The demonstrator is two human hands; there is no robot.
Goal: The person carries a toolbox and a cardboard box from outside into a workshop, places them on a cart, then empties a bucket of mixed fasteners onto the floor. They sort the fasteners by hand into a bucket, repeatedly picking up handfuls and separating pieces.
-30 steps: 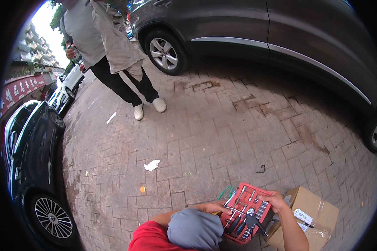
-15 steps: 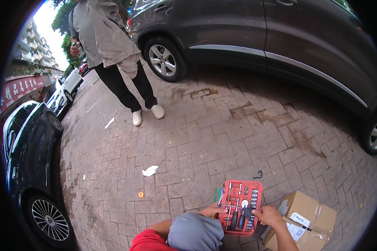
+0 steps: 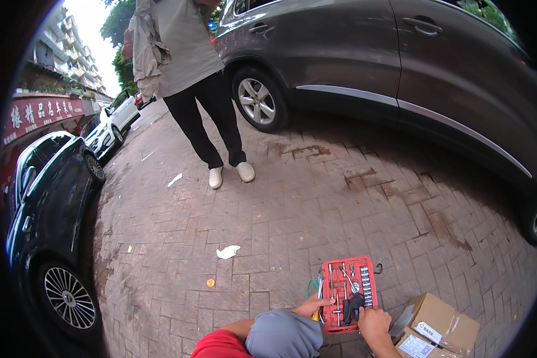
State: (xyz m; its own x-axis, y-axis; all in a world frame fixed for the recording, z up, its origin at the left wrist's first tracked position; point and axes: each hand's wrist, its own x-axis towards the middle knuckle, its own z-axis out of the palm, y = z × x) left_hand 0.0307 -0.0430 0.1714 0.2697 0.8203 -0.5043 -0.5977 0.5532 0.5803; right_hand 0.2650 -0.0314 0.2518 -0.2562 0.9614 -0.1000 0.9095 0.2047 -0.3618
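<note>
A red tool case (image 3: 330, 262) lies open before me, holding sockets, a ratchet and dark-handled screwdrivers in slots. At its left edge is my left hand (image 3: 312, 306), closed with the thumb over the rim and the other fingers mostly hidden. My right hand (image 3: 374, 324) is closed at the lower right of the case around a black-handled tool (image 3: 355, 301). The tool's thin metal shaft points away from me over the case; its exact kind is unclear. Green and yellow items (image 3: 312, 286), partly hidden, lie beside the case's left side.
A taped cardboard box (image 3: 444, 319) sits to the right. A small black hook-shaped piece (image 3: 378, 268) lies beyond the case. Ahead stands a person (image 3: 206, 119) in white shoes. Cars are parked on both sides, a grey one (image 3: 340, 53) at right and a dark one (image 3: 56, 209) at left.
The tool's shaft has turned from lying sideways to pointing away from me. My left hand has left the shaft for the case's edge. The view has shifted, and the person's arms have moved.
</note>
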